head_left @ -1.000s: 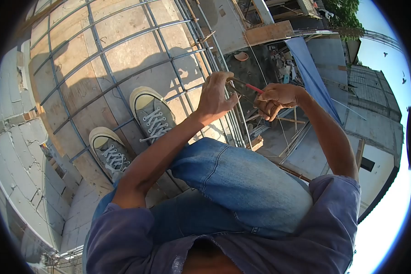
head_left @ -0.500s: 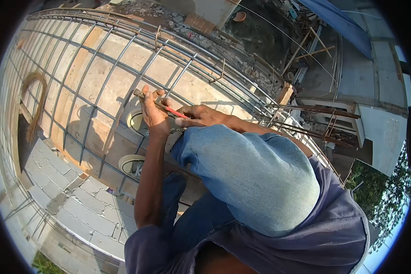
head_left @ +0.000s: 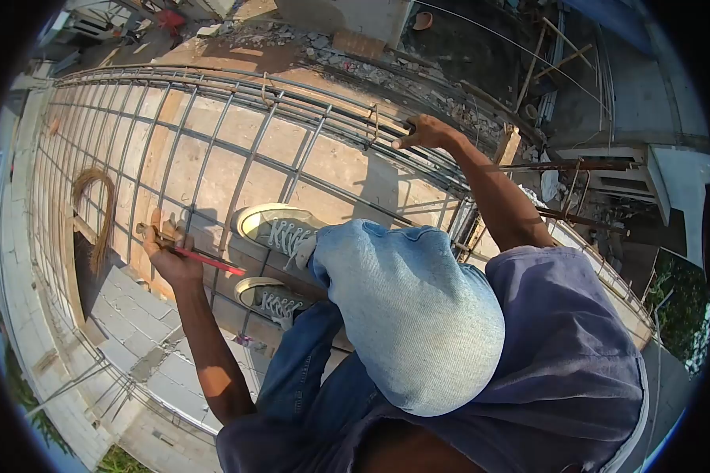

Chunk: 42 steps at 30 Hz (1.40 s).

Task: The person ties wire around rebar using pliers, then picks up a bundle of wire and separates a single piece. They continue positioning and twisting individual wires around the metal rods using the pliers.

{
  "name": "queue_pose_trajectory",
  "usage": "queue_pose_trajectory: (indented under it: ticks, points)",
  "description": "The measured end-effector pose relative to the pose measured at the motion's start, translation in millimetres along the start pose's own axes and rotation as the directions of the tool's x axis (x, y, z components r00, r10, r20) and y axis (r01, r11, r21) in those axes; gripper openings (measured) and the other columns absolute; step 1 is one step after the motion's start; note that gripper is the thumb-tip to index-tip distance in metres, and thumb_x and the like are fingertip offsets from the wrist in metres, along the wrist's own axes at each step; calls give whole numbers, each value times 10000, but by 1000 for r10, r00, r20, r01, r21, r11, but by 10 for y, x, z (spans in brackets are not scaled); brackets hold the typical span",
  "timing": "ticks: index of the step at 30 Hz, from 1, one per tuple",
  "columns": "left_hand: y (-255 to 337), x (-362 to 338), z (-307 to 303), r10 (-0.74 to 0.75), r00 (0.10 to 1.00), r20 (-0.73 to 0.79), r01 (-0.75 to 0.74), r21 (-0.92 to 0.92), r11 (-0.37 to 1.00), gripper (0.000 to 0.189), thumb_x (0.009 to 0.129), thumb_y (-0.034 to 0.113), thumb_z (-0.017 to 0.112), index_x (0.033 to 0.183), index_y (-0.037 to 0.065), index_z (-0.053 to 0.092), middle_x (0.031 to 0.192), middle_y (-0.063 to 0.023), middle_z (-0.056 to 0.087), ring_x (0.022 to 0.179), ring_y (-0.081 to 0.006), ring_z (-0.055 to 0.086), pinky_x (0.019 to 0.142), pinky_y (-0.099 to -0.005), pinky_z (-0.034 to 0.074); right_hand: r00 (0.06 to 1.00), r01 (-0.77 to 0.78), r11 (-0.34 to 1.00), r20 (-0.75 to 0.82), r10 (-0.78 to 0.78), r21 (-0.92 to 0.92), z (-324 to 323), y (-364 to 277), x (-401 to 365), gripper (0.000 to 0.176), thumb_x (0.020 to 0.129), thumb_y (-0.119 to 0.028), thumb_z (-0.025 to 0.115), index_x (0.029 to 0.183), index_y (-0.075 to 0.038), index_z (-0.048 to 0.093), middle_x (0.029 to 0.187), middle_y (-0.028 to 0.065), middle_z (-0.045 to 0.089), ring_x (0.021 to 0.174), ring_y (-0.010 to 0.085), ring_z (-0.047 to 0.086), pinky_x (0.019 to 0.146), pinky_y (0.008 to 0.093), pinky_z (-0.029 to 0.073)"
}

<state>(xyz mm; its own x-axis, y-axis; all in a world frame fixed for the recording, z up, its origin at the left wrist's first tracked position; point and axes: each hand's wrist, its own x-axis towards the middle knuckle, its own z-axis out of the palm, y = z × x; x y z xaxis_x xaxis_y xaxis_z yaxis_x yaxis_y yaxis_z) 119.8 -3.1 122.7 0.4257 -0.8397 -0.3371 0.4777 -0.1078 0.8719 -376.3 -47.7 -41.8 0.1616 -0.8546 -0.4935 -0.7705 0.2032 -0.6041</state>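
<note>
My left hand (head_left: 173, 256) is closed round pincers with a dark metal head and a red handle (head_left: 217, 262), held over the rebar mesh (head_left: 205, 138). The red handle points toward my shoes (head_left: 280, 225). My right arm reaches out to the far edge of the mesh, where my right hand (head_left: 430, 132) grips the bundled steel bars (head_left: 335, 102), thumb and fingers at either side of the top bar. A bent steel stirrup (head_left: 372, 126) sits close to the left of that hand. I squat on the formwork boards (head_left: 335, 158) under the mesh.
A coil of tie wire (head_left: 102, 217) hangs on the mesh at left. Grey block wall (head_left: 138, 315) lies below left. Rusty bars (head_left: 576, 167) stick out at right beside a wood block (head_left: 508, 146). Rubble (head_left: 355, 75) covers the ground beyond the edge.
My hands have parted. The left carries the pincers left and down; the right has let go of the pincers and moved out to the bars at the far edge. My view has shifted.
</note>
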Motion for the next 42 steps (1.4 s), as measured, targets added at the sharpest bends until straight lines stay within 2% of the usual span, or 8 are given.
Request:
queue_pose_trajectory:
  ticks: [1, 5, 9, 14, 19, 22, 34, 42]
  points:
    - [62, -14, -115, 4, 1000, 2, -4, 4, 1000, 377, 978, 295, 420, 1205, 22, 546, 715, -13, 541, 483, -72, 382, 378, -189, 264, 997, -45, 990, 50, 52, -133, 0, -58, 31, 894, 603, -734, 722, 1048, 36, 635, 939, 205, 645, 951, 351, 614, 775, 464, 477]
    - [226, -26, -454, 24, 1000, -6, -24, 38, 999, 364, 967, 290, 432, 1173, 15, 554, 702, -9, 525, 479, -71, 363, 374, -190, 251, 985, -80, 996, -157, 74, -37, 200, 25, 22, 814, 559, -674, 790, 973, 10, 634, 908, 189, 641, 909, 324, 614, 741, 443, 466]
    - [155, 86, -701, 1, 997, -72, 1, 26, 1000, 316, 950, 261, 447, 1145, 42, 565, 686, -1, 497, 457, -71, 338, 360, -203, 257, 956, -269, 963, -126, 266, -3, 205, -150, -74, 750, 570, -599, 805, 1064, -58, 644, 1114, 155, 636, 1096, 315, 572, 851, 467, 434]
    - [27, 151, -631, -44, 997, -57, 49, 87, 995, 291, 956, 254, 439, 1108, 50, 579, 681, -3, 478, 449, -67, 318, 353, -196, 248, 952, -260, 965, -163, 261, 26, 186, -158, -122, 779, 527, -615, 822, 996, -11, 672, 1044, 181, 657, 1040, 342, 602, 841, 453, 462]
    - [105, 85, -372, -14, 999, -50, 21, 150, 988, 189, 947, 221, 468, 954, 57, 561, 653, 13, 445, 452, -55, 303, 361, -197, 235, 961, -265, 964, -71, 266, 24, 160, -18, -101, 835, 515, -678, 798, 947, 27, 681, 1016, 202, 670, 1017, 350, 617, 822, 439, 488]
    - [89, 208, -568, -17, 1000, -14, 19, 134, 991, 260, 978, 218, 423, 1095, 36, 566, 685, 9, 448, 452, -50, 305, 346, -190, 243, 978, -202, 979, 61, 200, 27, 118, 29, -88, 811, 533, -664, 799, 949, 23, 684, 996, 201, 674, 1017, 352, 615, 826, 437, 484]
    - [50, 24, -221, -34, 993, -112, 56, 205, 977, 220, 965, 201, 449, 1085, 49, 554, 625, 29, 370, 432, -46, 294, 327, -195, 241, 929, -361, 921, -32, 369, 146, 75, -189, -253, 703, 558, -538, 847, 982, -2, 682, 1034, 189, 662, 1052, 346, 596, 878, 495, 423]
    - [-28, 105, -149, -40, 997, -60, 52, 216, 975, 198, 942, 212, 513, 1061, 59, 554, 616, 27, 409, 419, -54, 307, 330, -196, 249, 947, -246, 943, -155, 283, 223, 240, -73, -387, 910, 549, -678, 781, 1158, -30, 590, 1110, 212, 627, 1153, 400, 536, 990, 641, 274]
